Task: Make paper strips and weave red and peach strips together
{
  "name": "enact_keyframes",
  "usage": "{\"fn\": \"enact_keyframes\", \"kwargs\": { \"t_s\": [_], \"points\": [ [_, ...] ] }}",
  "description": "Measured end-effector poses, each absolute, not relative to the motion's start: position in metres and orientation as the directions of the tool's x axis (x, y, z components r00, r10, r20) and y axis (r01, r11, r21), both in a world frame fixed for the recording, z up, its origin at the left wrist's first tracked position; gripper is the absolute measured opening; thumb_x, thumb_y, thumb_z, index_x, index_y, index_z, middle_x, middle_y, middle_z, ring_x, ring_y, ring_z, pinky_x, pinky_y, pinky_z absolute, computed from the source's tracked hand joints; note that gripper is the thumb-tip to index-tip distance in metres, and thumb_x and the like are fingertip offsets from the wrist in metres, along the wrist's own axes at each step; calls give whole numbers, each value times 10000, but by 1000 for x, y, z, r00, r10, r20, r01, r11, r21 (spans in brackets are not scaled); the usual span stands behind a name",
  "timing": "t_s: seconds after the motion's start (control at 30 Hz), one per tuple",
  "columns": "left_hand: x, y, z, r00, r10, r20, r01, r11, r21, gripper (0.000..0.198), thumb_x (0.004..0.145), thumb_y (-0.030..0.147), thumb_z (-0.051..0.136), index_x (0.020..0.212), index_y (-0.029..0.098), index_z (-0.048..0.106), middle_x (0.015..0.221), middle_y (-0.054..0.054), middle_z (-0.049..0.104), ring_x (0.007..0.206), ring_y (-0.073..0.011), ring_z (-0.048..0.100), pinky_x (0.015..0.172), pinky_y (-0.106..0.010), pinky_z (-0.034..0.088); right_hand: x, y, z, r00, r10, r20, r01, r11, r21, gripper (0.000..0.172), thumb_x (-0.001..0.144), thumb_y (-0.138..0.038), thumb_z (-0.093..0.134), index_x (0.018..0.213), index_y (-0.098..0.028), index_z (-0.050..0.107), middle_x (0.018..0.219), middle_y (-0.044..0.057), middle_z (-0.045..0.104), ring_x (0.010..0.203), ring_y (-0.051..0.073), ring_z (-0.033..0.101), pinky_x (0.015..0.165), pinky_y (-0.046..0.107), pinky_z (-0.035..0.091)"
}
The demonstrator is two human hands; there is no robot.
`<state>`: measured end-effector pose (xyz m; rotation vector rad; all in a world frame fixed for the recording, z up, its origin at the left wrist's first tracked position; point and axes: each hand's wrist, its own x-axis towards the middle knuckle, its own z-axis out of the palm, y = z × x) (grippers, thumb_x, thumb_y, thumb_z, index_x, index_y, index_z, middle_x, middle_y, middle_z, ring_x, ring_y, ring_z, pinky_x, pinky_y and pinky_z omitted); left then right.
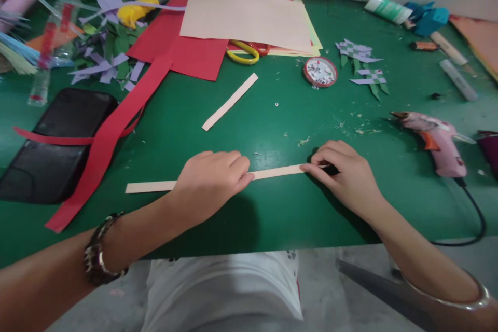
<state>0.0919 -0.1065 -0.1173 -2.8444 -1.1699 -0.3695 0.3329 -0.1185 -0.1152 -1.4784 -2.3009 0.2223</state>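
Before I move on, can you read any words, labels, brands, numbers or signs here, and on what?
No readable words, brands or numbers.
Green-and-white cylinder: its markings are too blurred to read.
Pink glue gun: any lettering is too small to read.
White garment: dark paw-like prints, no legible letters.
Long cream paper strip: no writing visible.

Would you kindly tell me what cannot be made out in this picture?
All in the head view:
Long pale strip: one stretch hidden by the left hand; its right end unclear at the right hand.
Yellow handle: whatever it joins lies under the pale sheet.
Dark purple item: cut off by the right edge.
Bits in the red-rimmed lid: too small to identify.
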Motion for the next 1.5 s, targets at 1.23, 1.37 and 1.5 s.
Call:
{"fn": "enact_keyframes", "kwargs": {
  "t_s": [1.23, 1.37, 1.5],
  "points": [
    [120, -103, -116, 784, 533, 317, 585, -806, -91, 257, 832, 267, 439, 595, 169, 449, 485, 28, 487, 427, -113, 463, 436, -247, 207, 325, -130, -113, -350, 914, 204, 805, 405, -433, 207, 800, -269, 507, 615, -182, 534, 616, 15, 542, 574, 120, 464, 561, 267, 363],
    [122, -103, -116, 776, 556, 298, 601, -794, -86, 273, 836, 272, 425, 585, 168, 447, 476, 23, 476, 415, -117, 460, 425, -250, 193, 323, -130, -115, -328, 920, 216, 830, 390, -399, 226, 799, -291, 508, 600, -183, 517, 595, 8, 524, 563, 119, 449, 553, 265, 351],
    [122, -103, -115, 772, 577, 265, 612, -788, -66, 290, 848, 271, 396, 583, 165, 445, 471, 20, 465, 415, -119, 461, 425, -252, 182, 322, -131, -116, -307, 929, 209, 854, 365, -370, 223, 792, -288, 516, 595, -184, 503, 595, 8, 522, 569, 122, 444, 553, 263, 345]
  ]
}}
